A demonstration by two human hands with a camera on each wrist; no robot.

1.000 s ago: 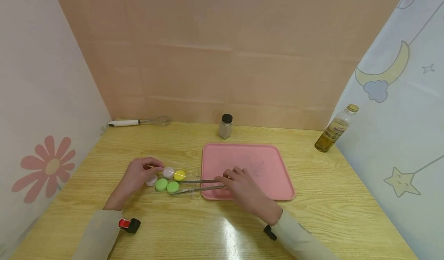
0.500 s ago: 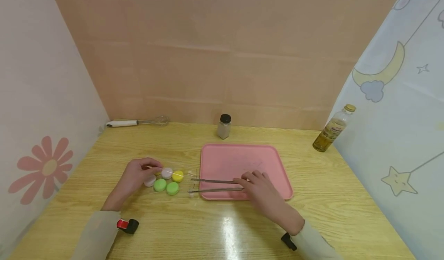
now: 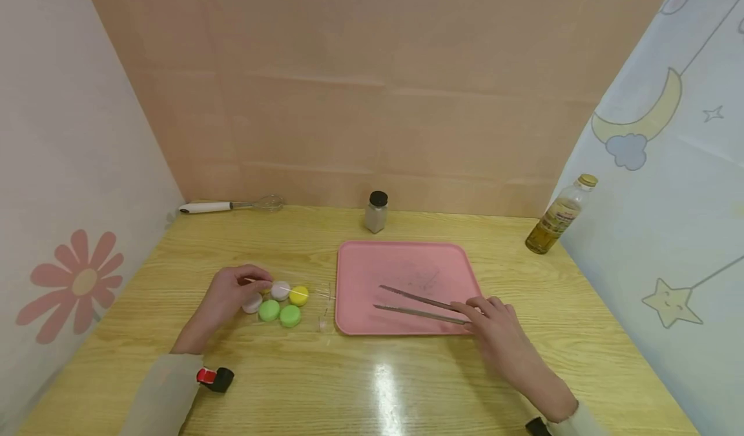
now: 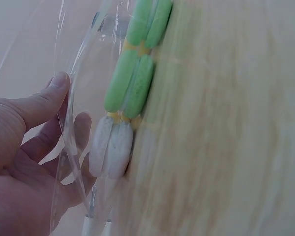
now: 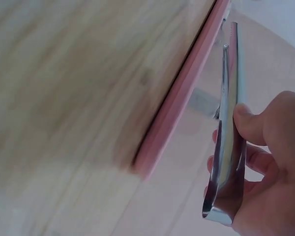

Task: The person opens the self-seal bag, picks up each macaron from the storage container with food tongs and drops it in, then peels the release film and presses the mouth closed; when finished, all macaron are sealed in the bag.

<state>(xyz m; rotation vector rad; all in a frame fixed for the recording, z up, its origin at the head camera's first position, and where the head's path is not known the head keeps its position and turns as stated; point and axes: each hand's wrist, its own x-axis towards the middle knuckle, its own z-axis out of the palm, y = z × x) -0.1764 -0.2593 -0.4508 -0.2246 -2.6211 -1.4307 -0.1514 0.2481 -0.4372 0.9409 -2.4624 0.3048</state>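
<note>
My left hand (image 3: 232, 297) pinches the edge of a clear plastic bag (image 4: 64, 123) at the left of the table. Several macarons lie in it: green ones (image 3: 290, 316), a yellow one (image 3: 299, 296) and pale lilac ones (image 3: 280, 290). In the left wrist view the green macarons (image 4: 122, 81) and a whitish one (image 4: 110, 147) show behind the film. My right hand (image 3: 506, 342) grips metal tongs (image 5: 228, 142) near the pink tray's right front corner. The tongs' arms stand apart over the pink tray (image 3: 360, 268), with nothing between them.
A whisk (image 3: 232, 206) with a white handle lies at the back left. Behind the tray stands a small jar (image 3: 376, 215) with a black lid. A bottle (image 3: 558, 219) of yellow liquid stands by the right wall.
My right hand has drawn the tongs away from the macarons to the right, out of the bag's open end and over the tray. The left hand stays in place.
</note>
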